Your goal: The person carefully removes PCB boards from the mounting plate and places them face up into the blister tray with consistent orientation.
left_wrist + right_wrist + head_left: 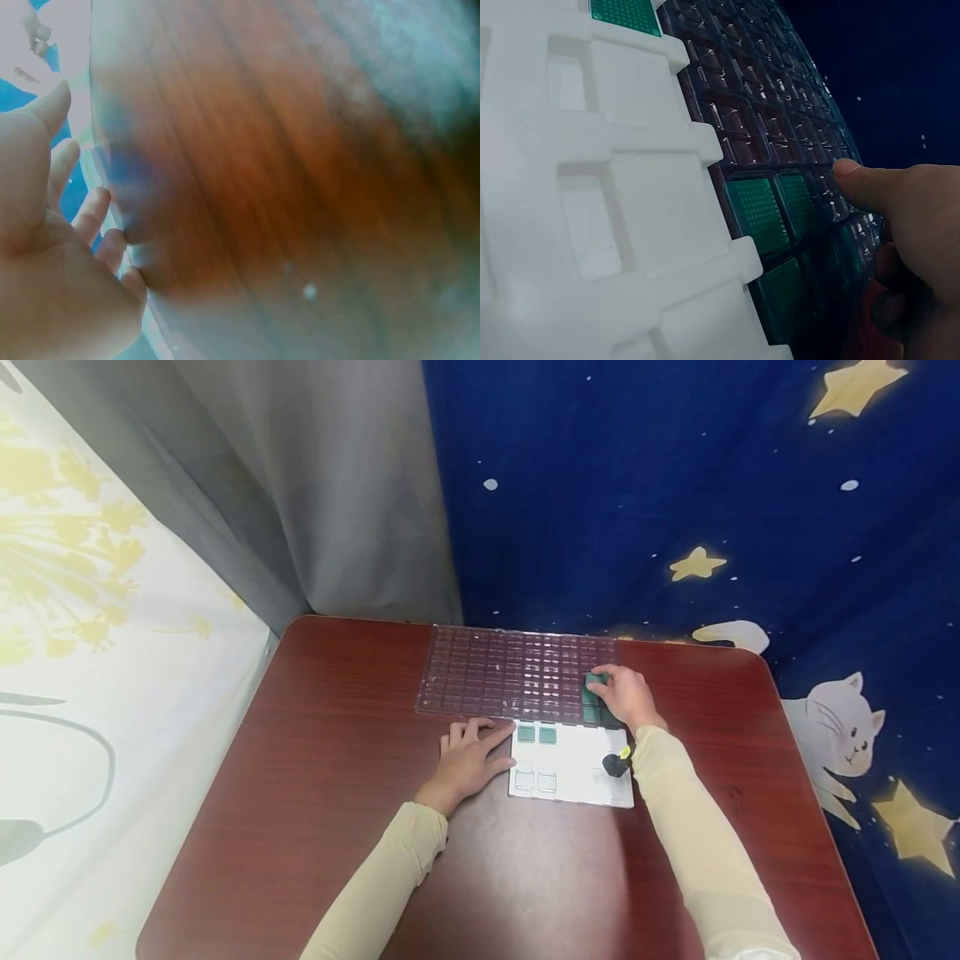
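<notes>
My right hand reaches over the clear plastic tray and pinches a small green square piece between thumb and fingers. More green squares lie in the tray's compartments beside it; in the right wrist view the thumb crosses the tray and the fingertips are partly hidden. In front stands a white tray with shallow recesses, holding two green squares along its far side. My left hand lies on the table, straight index finger and thumb touching the white tray's left edge.
The reddish-brown wooden table has rounded far corners. A grey curtain and a blue curtain with stars hang behind it. A black object with a yellow tag shows by the right wrist, above the white tray.
</notes>
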The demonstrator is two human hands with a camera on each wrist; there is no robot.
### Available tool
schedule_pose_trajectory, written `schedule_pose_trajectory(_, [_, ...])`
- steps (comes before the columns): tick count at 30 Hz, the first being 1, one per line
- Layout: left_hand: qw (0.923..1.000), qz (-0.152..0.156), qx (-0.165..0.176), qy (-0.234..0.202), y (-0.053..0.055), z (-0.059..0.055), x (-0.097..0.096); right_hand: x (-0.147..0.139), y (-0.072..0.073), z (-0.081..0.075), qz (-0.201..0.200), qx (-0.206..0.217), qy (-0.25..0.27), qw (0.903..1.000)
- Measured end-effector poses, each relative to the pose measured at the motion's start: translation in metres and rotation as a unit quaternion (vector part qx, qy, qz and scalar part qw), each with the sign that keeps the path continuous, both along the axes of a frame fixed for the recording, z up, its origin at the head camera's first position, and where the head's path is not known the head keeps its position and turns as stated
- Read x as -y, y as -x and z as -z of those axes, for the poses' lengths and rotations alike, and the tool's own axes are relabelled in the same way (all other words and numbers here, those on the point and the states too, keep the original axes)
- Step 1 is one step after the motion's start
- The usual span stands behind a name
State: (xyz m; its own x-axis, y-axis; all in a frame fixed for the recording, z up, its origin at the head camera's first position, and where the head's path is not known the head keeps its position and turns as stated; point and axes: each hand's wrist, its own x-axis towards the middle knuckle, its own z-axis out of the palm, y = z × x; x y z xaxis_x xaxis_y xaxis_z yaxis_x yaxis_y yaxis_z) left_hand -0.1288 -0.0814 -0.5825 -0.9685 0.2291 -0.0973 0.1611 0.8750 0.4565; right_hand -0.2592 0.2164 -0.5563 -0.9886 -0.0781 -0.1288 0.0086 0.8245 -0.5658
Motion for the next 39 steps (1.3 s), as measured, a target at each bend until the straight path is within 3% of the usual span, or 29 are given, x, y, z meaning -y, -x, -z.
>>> schedule_pose_trajectory(18, [1.0000, 0.001, -0.003, 0.003, 0.000, 0.001, 0.000, 0.008, 0.010, 0.005, 0.013, 0.014, -0.024, 0.9995])
schedule_pose_trajectory(39, [1.0000, 0.003, 0.004, 0.001, 0.000, -0.002, 0.001, 0.010, 0.012, 0.007, 0.016, 0.036, -0.025, 0.9989])
